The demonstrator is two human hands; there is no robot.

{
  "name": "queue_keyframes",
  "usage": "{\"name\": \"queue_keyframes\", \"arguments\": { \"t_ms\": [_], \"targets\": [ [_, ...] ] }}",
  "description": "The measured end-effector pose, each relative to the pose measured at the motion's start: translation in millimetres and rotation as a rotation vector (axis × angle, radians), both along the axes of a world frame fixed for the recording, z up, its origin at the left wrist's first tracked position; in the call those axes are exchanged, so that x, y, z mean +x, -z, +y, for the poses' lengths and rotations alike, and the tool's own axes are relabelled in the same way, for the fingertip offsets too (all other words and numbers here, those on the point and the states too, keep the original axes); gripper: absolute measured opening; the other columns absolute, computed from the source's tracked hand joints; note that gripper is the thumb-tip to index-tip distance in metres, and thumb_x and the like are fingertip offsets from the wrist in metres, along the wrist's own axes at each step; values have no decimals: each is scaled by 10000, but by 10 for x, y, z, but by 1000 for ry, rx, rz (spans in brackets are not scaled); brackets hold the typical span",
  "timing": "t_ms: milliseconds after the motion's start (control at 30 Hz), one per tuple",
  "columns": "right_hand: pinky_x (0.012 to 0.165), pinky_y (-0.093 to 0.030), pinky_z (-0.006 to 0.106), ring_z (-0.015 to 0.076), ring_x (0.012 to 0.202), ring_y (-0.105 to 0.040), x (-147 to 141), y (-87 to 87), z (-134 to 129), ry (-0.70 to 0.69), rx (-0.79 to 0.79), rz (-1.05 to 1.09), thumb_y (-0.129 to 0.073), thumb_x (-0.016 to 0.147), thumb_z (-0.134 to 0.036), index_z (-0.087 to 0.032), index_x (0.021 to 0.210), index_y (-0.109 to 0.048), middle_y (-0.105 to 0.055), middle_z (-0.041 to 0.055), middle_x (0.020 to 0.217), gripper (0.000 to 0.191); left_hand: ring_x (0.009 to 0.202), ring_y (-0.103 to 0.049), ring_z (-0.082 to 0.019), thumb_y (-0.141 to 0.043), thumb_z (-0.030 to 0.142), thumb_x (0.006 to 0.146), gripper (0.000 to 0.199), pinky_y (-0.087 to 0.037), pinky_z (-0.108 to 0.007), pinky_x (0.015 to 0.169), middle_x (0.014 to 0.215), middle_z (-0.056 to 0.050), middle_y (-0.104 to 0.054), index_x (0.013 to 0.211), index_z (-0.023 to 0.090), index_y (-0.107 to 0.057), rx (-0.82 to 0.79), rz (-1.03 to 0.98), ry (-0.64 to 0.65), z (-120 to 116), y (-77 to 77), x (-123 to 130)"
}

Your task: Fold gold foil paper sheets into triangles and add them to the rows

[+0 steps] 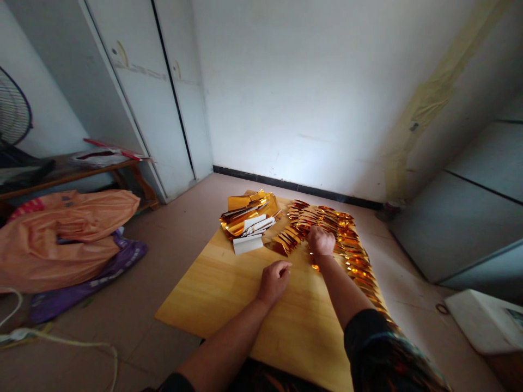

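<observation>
Folded pieces of gold foil paper [362, 267] stand packed in rows along the right side and far part of a wooden board [229, 283]. My right hand [322, 241] is closed among these rows, its fingers around a folded gold piece that they mostly hide. Nearer to me, my left hand [274, 282] hovers over bare wood with curled fingers pinched together; anything inside them is too small or hidden to tell. A loose heap of gold foil sheets [245, 209] lies at the far left corner, with white-backed sheets [248, 244] at its front.
A white wall [302, 98] rises behind the board. Grey cabinets stand at left [151, 92] and right [469, 207]. Orange and purple bags [81, 234] and a pale cord [73, 340] lie on the left floor. A white box [486, 321] sits at right.
</observation>
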State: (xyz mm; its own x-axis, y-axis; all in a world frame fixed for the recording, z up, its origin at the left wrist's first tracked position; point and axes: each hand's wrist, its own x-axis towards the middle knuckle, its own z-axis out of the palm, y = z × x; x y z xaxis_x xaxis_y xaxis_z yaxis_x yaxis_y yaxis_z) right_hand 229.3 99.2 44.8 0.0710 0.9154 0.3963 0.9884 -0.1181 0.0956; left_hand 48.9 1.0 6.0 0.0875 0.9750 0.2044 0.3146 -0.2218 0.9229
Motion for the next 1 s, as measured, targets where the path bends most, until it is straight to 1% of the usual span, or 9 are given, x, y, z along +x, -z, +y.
{"name": "queue_keyframes", "arguments": {
  "t_ms": [133,367,500,667,767,867,933,1000],
  "targets": [
    [588,-224,274,140,655,-579,-53,-15,15,8,-36,-18,-422,906,-173,-157,875,-635,-666,87,795,215,827,-669,-151,-523,102,744,261,-530,-243,792,892,-33,-736,906,171,-715,17,17,-10,-1,10,2],
    [599,-286,267,161,674,-620,-119,-41,49,62,-105,-10,-397,918,-166,-157,986,-586,-676,100,806,201,820,-664,-154,-512,100,745,247,-530,-256,811,885,-33,-735,875,171,-710,27,28,0,-14,-2,-2],
    [610,-317,266,177,695,-639,-137,-49,63,77,-134,6,-373,927,-170,-168,1007,-576,-678,102,828,218,821,-664,-153,-507,102,744,255,-530,-247,800,880,-26,-733,876,176,-712,28,32,4,-14,-16,-7],
    [584,-307,257,183,677,-640,-194,-99,14,85,-162,25,-404,919,-200,-171,1032,-564,-673,101,865,198,805,-664,-150,-507,84,739,252,-530,-244,790,869,-29,-733,858,175,-710,51,35,4,1,3,6],
    [568,-280,256,175,656,-621,-256,-151,-66,32,-116,6,-437,899,-205,-168,1021,-574,-667,95,862,187,807,-665,-150,-513,103,760,228,-528,-238,775,859,-34,-728,856,178,-705,85,9,-20,-2,-6,-16],
    [565,-252,261,148,620,-578,-339,-199,-213,-57,-19,-18,-466,875,-189,-169,969,-592,-656,79,824,158,821,-656,-148,-499,161,809,208,-520,-233,772,862,-39,-715,873,191,-695,164,-4,-87,35,-85,-150],
    [563,-232,273,136,600,-545,-398,-200,-355,-164,59,-34,-471,864,-167,-168,884,-599,-640,61,765,129,849,-643,-153,-501,215,830,190,-513,-233,781,878,-45,-701,873,197,-685,210,-1,-190,126,-181,-325],
    [565,-223,283,128,588,-514,-450,-155,-527,-325,104,-47,-478,857,-154,-175,780,-584,-609,38,688,133,871,-632,-160,-517,259,829,190,-510,-237,778,929,-50,-689,914,199,-676,235,6,-329,287,-296,-547]
  ]
}}
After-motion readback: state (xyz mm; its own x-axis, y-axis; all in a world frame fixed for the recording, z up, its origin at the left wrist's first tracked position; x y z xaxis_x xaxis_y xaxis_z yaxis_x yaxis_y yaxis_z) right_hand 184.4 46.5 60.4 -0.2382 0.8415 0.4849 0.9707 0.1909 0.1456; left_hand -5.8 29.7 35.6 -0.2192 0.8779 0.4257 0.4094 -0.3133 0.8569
